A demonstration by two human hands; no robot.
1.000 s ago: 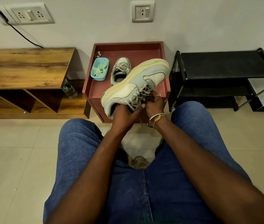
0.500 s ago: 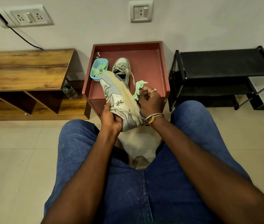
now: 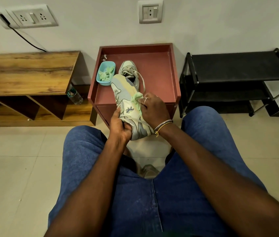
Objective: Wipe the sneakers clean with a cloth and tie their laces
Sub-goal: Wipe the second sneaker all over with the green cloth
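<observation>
Sneaker [image 3: 126,106] swung toe-away, left hand [image 3: 120,124] gripping its heel, right hand [image 3: 154,108] pinching cloth [image 3: 136,98] against its side

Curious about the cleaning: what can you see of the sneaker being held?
The sneaker is cream, grey and pale blue, with a yellowish sole and a dark side emblem. Its laces hang untied. It is held on its side, toe towards the table. The left hand grips its heel end; the right hand presses a green cloth to its sole edge.
</observation>
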